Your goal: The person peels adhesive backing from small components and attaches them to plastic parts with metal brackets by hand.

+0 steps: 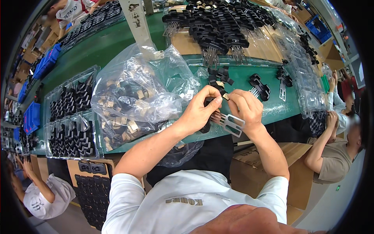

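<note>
Gripping a black part with metal prongs (224, 121), the left hand (201, 109) curls around its body; the right hand (246, 107) bends close beside, its hold unclear. Under the fingers spreads a green tabletop (274, 110); to their left slumps a clear bag (132, 91), then black-filled trays (98, 136). Beyond them, similar parts (218, 25) heap on cardboard (259, 47). Co-workers (336, 162) flank both sides, farthest out.

Blue bins (32, 117) at left; open cardboard box (299, 171) lower right; pale post (136, 22) at top.

black part (206, 126): partly hidden by left hand (200, 109); upper-left co-worker (74, 12): cut off; small pieces (132, 125) in clear bag (175, 72): blurred
</note>
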### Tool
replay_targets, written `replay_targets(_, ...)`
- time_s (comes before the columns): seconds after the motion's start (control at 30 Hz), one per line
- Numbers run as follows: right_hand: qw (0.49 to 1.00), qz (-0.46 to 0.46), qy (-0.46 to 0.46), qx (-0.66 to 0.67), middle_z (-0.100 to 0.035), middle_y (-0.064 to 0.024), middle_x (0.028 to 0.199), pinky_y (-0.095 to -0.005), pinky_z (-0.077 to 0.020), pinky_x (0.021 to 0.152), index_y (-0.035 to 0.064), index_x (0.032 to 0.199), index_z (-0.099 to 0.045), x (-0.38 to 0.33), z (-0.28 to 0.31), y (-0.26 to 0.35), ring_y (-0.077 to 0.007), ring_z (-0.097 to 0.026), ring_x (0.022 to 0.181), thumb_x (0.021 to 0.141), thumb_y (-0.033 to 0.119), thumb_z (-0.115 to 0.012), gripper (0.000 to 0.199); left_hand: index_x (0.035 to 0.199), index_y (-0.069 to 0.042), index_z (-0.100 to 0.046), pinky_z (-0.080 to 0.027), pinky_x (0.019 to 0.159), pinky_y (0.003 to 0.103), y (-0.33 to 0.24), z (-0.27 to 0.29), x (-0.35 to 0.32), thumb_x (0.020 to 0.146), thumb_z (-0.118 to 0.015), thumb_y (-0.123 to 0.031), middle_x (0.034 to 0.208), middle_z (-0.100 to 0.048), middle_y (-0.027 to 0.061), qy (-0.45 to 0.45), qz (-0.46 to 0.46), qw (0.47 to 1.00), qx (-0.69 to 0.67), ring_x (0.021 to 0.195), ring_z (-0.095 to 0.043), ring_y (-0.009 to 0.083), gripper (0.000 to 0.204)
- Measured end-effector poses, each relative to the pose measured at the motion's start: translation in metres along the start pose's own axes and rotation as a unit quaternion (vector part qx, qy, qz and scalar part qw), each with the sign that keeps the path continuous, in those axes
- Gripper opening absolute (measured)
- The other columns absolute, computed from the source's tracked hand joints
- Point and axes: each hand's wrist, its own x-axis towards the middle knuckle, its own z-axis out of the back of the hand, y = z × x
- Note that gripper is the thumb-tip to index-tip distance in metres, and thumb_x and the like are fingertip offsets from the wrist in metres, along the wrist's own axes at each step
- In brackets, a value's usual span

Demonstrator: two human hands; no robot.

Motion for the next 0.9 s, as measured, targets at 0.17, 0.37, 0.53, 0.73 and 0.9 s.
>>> replay_targets(0.17, 1.000, 0.024, 0.005, -0.016, -0.069, -0.0034, 0.094, -0.0291, -0.0486, 0.059, 0.0064, 0.093, -0.070, 0.001, 0.000, 0.002, -0.0173, -0.058, 0.066, 0.073, -0.002, -0.075, 0.022, 0.113, -0.004, -0.062, -0.050, 0.061, 0.023, -0.002, -0.001, -0.001, 0.103, -0.064, -0.014, 0.085, -0.063, 0.0038, -0.008, -0.003, 1.000, 0.028, 0.069, -0.058, 0.0096, 0.014)
replay_targets(0.37, 0.999, 0.044, 0.004, -0.012, -0.070, -0.0048, 0.097, -0.0286, -0.0488, 0.058, 0.0051, 0.095, -0.070, -0.005, -0.002, 0.002, -0.0169, -0.058, 0.066, 0.071, -0.002, -0.074, 0.024, 0.105, -0.001, -0.065, -0.050, 0.059, 0.023, -0.005, -0.007, -0.005, 0.100, -0.067, -0.011, 0.077, -0.064, 0.0027, -0.042, -0.003, 0.998, 0.054, 0.062, -0.058, 0.0090, 0.011)
replay_targets(0.53, 0.999, 0.050, -0.010, 0.005, -0.070, -0.0054, 0.100, -0.0283, -0.0492, 0.058, 0.0043, 0.097, -0.070, -0.008, -0.006, 0.000, -0.0162, -0.059, 0.067, 0.072, -0.002, -0.074, 0.026, 0.106, -0.002, -0.066, -0.049, 0.063, 0.022, -0.009, -0.010, -0.007, 0.099, -0.067, -0.007, 0.081, -0.065, 0.0022, -0.055, 0.006, 0.996, 0.072, 0.067, -0.057, 0.0080, 0.009)
replay_targets(0.73, 0.999, 0.036, -0.002, 0.017, -0.072, -0.0057, 0.103, -0.0282, -0.0520, 0.061, 0.0045, 0.097, -0.071, -0.010, -0.005, 0.005, -0.0167, -0.063, 0.071, 0.073, -0.003, -0.075, 0.026, 0.106, -0.002, -0.066, -0.047, 0.064, 0.021, -0.005, -0.006, -0.006, 0.098, -0.066, -0.005, 0.083, -0.065, 0.0014, -0.051, -0.029, 0.994, 0.096, 0.070, -0.057, 0.0074, 0.008)
replay_targets(0.9, 0.998, -0.015, -0.015, 0.064, -0.073, -0.0062, 0.104, -0.0284, -0.0542, 0.064, 0.0039, 0.097, -0.073, -0.017, -0.009, 0.005, -0.0176, -0.066, 0.075, 0.076, -0.006, -0.077, 0.024, 0.105, -0.002, -0.066, -0.046, 0.065, 0.021, -0.009, -0.007, -0.007, 0.098, -0.066, -0.005, 0.084, -0.065, 0.0013, -0.052, -0.021, 0.989, 0.135, 0.070, -0.056, 0.0074, 0.008)
